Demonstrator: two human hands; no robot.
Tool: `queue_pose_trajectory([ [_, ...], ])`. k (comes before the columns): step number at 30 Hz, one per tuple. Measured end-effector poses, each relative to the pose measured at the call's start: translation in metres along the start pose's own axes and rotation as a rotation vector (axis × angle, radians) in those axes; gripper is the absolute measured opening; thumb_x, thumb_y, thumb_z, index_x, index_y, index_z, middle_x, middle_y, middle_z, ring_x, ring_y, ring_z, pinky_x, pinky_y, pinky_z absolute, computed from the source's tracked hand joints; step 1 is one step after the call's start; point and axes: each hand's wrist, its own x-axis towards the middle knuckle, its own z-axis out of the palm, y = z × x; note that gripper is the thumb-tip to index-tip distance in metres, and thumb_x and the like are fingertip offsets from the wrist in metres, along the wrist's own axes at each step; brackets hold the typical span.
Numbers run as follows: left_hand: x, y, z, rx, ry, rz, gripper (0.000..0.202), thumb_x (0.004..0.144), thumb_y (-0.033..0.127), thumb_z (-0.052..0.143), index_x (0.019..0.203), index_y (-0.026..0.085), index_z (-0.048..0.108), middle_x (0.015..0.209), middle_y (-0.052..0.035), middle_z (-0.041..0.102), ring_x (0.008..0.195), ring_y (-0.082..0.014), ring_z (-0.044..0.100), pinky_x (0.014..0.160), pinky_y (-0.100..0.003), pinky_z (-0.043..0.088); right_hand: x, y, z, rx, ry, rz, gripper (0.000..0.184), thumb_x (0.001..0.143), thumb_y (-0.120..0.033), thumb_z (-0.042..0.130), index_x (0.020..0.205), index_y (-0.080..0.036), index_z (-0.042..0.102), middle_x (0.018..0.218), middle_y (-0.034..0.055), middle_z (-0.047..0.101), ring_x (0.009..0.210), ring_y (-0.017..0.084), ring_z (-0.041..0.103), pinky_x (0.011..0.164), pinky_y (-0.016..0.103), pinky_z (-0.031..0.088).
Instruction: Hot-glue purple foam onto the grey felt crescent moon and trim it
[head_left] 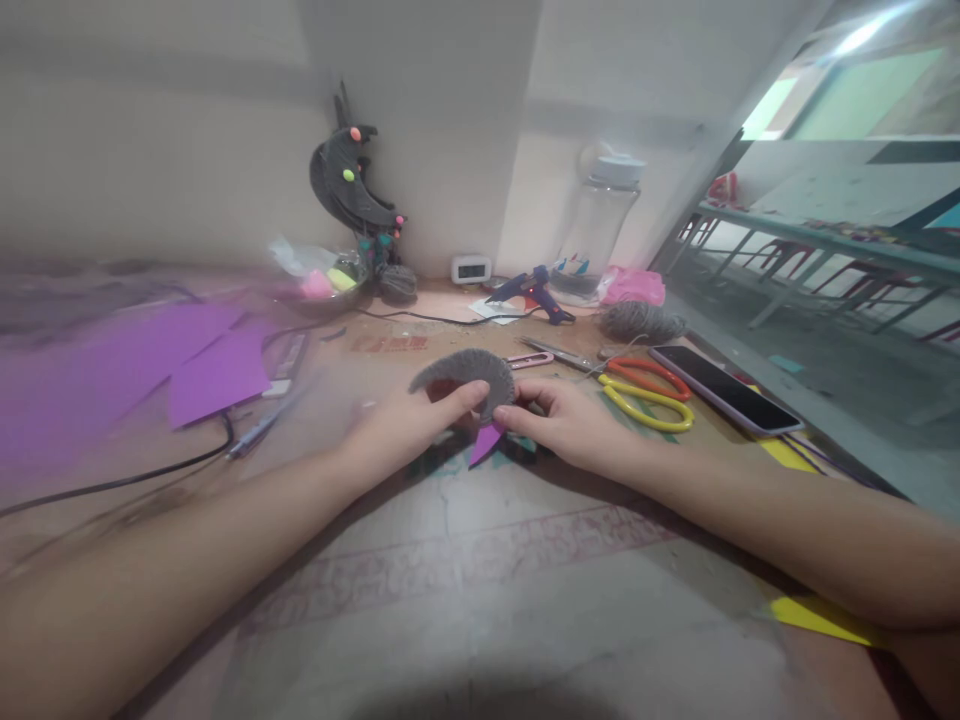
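Note:
Just above the middle of the table I hold a grey yarn-covered crescent [469, 366] between both hands. My left hand [439, 408] is closed on its left side, the thumb lying across its face. My right hand [546, 412] pinches its right edge with thumb and fingertips. A pointed piece of purple paper [486, 444] sticks out below the crescent, close to my right thumb; how it joins the crescent is hidden. Beyond my hands lie a pink craft knife [531, 359] and scissors [646, 402] with one orange and one yellow handle loop.
Purple sheets [217, 372] and a pen [259, 430] lie at left. A glue gun [536, 293], a small digital clock [471, 269], a clear bottle [600, 225] and grey yarn [643, 321] stand behind. A phone [726, 388] lies right. A dark crescent ornament [349, 180] is against the wall.

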Motion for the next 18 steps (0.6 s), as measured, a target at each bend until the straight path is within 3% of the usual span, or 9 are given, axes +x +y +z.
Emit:
queue_pose_trajectory([
  [5,-0.0015,-0.0001,-0.0002,0.083,-0.013,-0.031,0.039,0.079,0.057,0.066,0.089,0.019,0.07,0.088,-0.0047,0.074,0.081,-0.021,0.066,0.073,-0.031,0.048,-0.0003,0.0003,-0.0011,0.034,0.006,-0.027,0.021,0.089,-0.038,0.058,0.084,-0.017,0.063,0.079,0.0013,0.062,0.074,0.014,0.057,0.07,0.026,0.045],
  [11,0.0024,0.0027,-0.0026,0.039,0.031,0.0,0.037,0.082,0.054,0.063,0.079,0.018,0.066,0.075,-0.002,0.068,0.069,-0.0165,0.061,0.064,-0.027,0.044,-0.0012,0.0059,-0.0039,0.061,0.006,-0.11,0.038,0.094,-0.052,0.05,0.084,-0.017,0.061,0.079,0.0035,0.063,0.076,0.015,0.058,0.071,0.027,0.047],
  [18,0.003,0.0011,-0.0017,-0.041,0.034,0.007,0.031,0.083,0.049,0.065,0.075,0.019,0.066,0.069,0.0003,0.066,0.064,-0.0134,0.058,0.061,-0.025,0.043,-0.0008,0.0019,-0.0008,-0.07,0.048,-0.051,0.022,0.09,-0.033,0.058,0.074,-0.017,0.061,0.07,-0.0005,0.06,0.066,0.012,0.054,0.064,0.025,0.043],
])
